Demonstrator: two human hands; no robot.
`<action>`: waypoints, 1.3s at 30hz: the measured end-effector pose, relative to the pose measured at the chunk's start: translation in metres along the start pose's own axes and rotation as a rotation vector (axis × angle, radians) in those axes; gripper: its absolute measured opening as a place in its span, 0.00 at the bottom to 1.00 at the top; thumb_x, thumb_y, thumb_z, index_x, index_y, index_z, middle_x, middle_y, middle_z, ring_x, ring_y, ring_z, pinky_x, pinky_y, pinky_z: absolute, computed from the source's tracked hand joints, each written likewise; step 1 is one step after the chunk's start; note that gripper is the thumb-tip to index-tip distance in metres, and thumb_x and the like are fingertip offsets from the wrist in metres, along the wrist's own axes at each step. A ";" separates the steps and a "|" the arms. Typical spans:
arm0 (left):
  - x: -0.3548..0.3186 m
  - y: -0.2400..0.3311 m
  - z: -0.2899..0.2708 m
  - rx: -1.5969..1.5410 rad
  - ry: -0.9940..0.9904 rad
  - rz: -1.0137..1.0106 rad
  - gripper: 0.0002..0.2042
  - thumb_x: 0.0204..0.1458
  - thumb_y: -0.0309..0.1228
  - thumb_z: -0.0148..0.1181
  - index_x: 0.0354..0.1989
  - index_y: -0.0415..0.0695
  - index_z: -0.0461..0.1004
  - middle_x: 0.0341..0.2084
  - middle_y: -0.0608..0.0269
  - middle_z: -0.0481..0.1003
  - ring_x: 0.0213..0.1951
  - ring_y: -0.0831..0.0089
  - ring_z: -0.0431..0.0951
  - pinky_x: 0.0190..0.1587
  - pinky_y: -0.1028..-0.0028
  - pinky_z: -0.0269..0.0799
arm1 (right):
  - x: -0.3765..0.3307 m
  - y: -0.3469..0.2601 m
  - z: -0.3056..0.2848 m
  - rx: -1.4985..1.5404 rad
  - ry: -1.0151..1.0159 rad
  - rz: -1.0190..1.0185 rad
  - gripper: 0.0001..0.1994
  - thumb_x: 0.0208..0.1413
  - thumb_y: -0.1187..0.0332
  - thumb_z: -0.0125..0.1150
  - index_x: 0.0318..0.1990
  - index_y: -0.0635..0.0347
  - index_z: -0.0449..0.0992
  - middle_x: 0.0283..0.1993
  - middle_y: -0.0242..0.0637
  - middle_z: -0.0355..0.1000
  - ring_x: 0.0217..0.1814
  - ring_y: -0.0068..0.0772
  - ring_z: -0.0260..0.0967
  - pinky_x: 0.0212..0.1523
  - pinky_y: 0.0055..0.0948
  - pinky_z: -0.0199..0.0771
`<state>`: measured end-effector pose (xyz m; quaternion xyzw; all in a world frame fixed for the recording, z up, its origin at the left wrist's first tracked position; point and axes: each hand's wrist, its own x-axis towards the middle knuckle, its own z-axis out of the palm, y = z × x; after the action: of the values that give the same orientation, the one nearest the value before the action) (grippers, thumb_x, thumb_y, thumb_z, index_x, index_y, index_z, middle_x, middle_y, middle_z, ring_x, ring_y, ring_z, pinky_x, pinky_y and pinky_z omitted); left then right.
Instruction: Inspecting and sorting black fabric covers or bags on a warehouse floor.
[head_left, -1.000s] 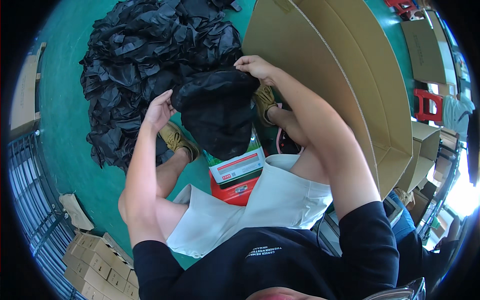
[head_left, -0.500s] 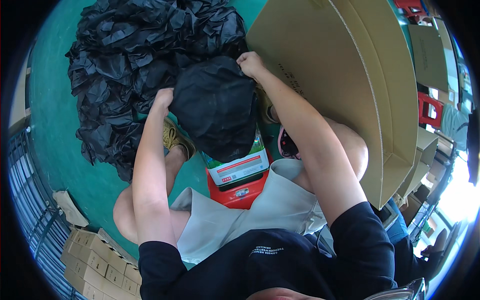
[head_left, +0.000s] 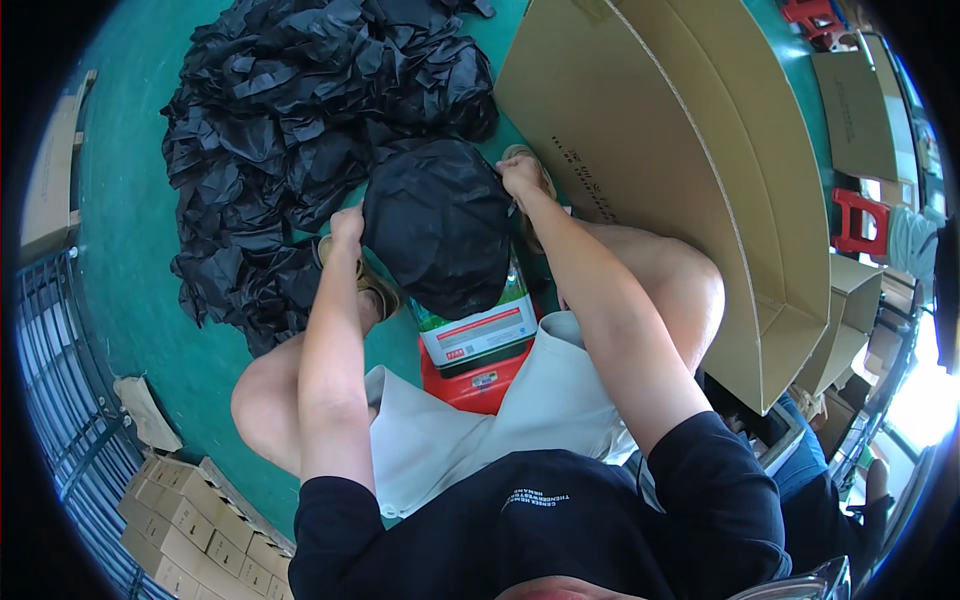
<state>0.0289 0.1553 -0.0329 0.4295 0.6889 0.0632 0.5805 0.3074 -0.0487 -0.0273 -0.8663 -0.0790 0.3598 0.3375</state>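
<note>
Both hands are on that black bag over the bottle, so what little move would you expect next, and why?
Probably a pull downward. The left hand and right hand grip opposite sides of the black bag, which covers only the top of the green bottle; its label and the red base are uncovered.

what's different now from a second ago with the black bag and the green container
The black bag, gripped at its edges by the left hand and right hand, has been drawn further over the green container, covering its top. Both grips stayed; the pile of black bags and cardboard box look unchanged.
</note>
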 end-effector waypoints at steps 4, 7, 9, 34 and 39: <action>-0.046 -0.022 0.011 -0.167 0.246 0.256 0.17 0.57 0.41 0.63 0.42 0.38 0.77 0.36 0.58 0.78 0.32 0.68 0.75 0.34 0.68 0.72 | -0.035 0.000 -0.005 0.293 0.072 0.160 0.17 0.54 0.58 0.65 0.41 0.65 0.78 0.41 0.47 0.78 0.38 0.46 0.77 0.43 0.41 0.75; -0.097 -0.016 0.018 -0.314 0.156 0.187 0.17 0.55 0.38 0.66 0.45 0.39 0.73 0.34 0.62 0.76 0.30 0.74 0.75 0.30 0.73 0.70 | -0.051 0.008 -0.015 0.476 0.049 0.168 0.16 0.54 0.59 0.65 0.41 0.63 0.76 0.35 0.39 0.74 0.32 0.36 0.72 0.35 0.35 0.72; -0.101 -0.027 0.009 -0.373 0.100 0.228 0.19 0.53 0.36 0.68 0.48 0.40 0.70 0.34 0.63 0.76 0.29 0.76 0.74 0.29 0.75 0.69 | -0.057 0.015 -0.012 0.544 -0.009 0.106 0.13 0.55 0.62 0.66 0.40 0.62 0.75 0.31 0.33 0.71 0.27 0.27 0.66 0.28 0.29 0.69; -0.175 -0.097 0.020 0.336 0.006 0.319 0.19 0.56 0.42 0.63 0.23 0.39 0.71 0.18 0.61 0.74 0.16 0.74 0.73 0.18 0.74 0.66 | -0.137 0.008 -0.016 -0.336 -0.005 0.058 0.19 0.53 0.72 0.59 0.54 0.57 0.68 0.52 0.48 0.74 0.60 0.50 0.70 0.56 0.45 0.72; -0.187 -0.090 0.022 0.684 0.143 0.425 0.17 0.47 0.39 0.72 0.28 0.39 0.71 0.21 0.53 0.75 0.27 0.59 0.78 0.33 0.63 0.74 | -0.145 -0.028 -0.046 -0.664 -0.240 -0.268 0.17 0.52 0.67 0.60 0.50 0.58 0.73 0.51 0.49 0.75 0.58 0.51 0.71 0.55 0.44 0.74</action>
<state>-0.0071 -0.0340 0.0473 0.7250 0.6048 -0.0214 0.3288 0.2355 -0.1072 0.0968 -0.8622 -0.3429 0.3661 0.0708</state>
